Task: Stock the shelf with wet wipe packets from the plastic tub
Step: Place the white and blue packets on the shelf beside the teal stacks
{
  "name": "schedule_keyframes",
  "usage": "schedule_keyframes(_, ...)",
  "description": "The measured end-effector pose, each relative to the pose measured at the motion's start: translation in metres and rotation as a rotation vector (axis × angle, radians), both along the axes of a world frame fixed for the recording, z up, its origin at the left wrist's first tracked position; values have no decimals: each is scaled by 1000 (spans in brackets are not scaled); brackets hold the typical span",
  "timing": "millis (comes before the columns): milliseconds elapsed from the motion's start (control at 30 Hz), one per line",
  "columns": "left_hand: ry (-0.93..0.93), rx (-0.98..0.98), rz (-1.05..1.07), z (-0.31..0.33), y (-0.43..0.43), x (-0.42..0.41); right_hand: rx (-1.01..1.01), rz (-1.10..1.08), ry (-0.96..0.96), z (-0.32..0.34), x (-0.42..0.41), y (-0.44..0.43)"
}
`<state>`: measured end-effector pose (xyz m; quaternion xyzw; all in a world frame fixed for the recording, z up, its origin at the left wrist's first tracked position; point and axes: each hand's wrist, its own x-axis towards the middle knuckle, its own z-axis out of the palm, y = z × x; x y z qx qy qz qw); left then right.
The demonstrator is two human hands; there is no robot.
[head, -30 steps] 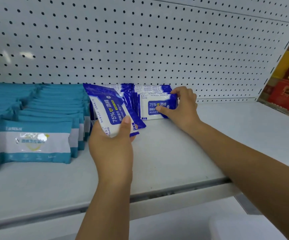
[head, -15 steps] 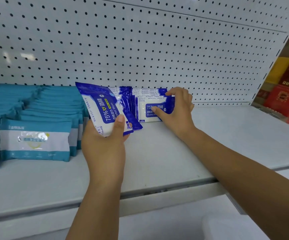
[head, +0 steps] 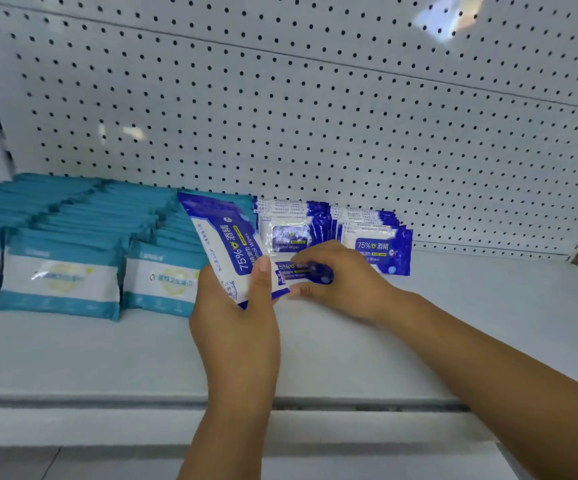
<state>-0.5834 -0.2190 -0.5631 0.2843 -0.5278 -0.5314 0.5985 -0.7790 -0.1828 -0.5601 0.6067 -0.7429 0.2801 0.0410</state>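
Wet wipe packets (head: pixel 226 245), the blue alcohol kind, sit as a small tilted stack in my left hand (head: pixel 235 320), nearest to me and above the front of the shelf (head: pixel 471 327). My fingers are wrapped behind the stack and my thumb is pressed across its top face.

Just past that, my right hand (head: pixel 344 284) has come back from the rear of the shelf, where half a second ago it was squaring up the front packet of a row. Now it is closed on a single packet (head: pixel 300 270) at the lower right corner of the stack, fingers curled over it and thumb underneath. I judge I am peeling the next one off to set it down. Whether it is already free of the stack I cannot tell, since that spot is blurred.

Behind my hands, two rows of blue packets stand upright in front of the pegboard (head: pixel 315 116): the left row (head: pixel 289 233) and the right row (head: pixel 383 252), close side by side. The right row stands unaided with my hand off it, so I take that placement as finished and the next as begun.

Teal packets (head: pixel 59 278) fill the shelf further left, right up to the blue ones. The plastic tub is out of view.
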Motion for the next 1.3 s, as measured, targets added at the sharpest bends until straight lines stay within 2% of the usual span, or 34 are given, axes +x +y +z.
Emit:
schedule_keyframes(233, 82, 102, -17, -1, -11, 8, 264, -57, 2, 17, 2, -19)
schedule_keyframes(367, 145, 143, -8, -1, -12, 6, 471, -102, 90, 33, 1, -31)
schedule_keyframes(467, 157, 151, -9, -2, -12, 5, 537, -146, 157, 40, 0, -39)
schedule_keyframes(567, 161, 156, -6, -2, -12, 6, 483, -187, 192, 40, 2, -44)
schedule_keyframes(767, 134, 150, -6, -1, -12, 6, 79, -334, 335, 20, 7, -62)
schedule_keyframes(933, 137, 163, -12, -2, -14, 6, -85, -376, 363, 9, 1, -78)
schedule_keyframes(1067, 134, 155, -12, -1, -15, 2, -118, -355, 335, 6, -1, -80)
schedule_keyframes(1200, 139, 161, -7, -2, -16, 0, -93, -222, 247, 9, -6, -70)
schedule_keyframes(1300, 131, 155, -6, -3, -16, 1, -73, -189, 273, 9, -7, -65)
